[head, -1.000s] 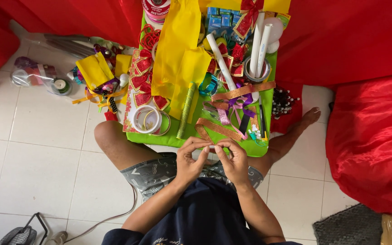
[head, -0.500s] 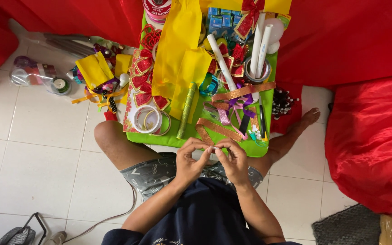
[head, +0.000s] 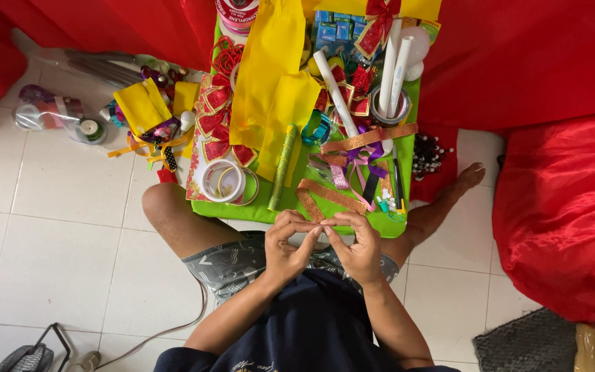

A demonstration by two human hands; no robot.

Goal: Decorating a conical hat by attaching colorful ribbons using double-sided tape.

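I sit cross-legged on a white tiled floor with a low green table (head: 373, 224) over my legs. My left hand (head: 288, 246) and my right hand (head: 356, 246) meet above my lap at the table's near edge. Their fingertips pinch the near end of a copper glitter ribbon (head: 325, 195) that runs back onto the table. Beside it lie pink and purple ribbon pieces (head: 352, 165), a green glitter roll (head: 283, 167) and clear tape rolls (head: 225, 181).
Yellow cloth (head: 270, 76), red bows (head: 216, 124), white tubes (head: 392, 69) and more ribbon crowd the table. Red fabric (head: 559, 213) lies to the right and behind. A yellow bag (head: 143, 105) and jars (head: 91, 129) sit left. A cable (head: 163, 332) crosses the floor.
My fingertips have shifted slightly on the copper ribbon end; both hands stay at the same spot by the table edge.
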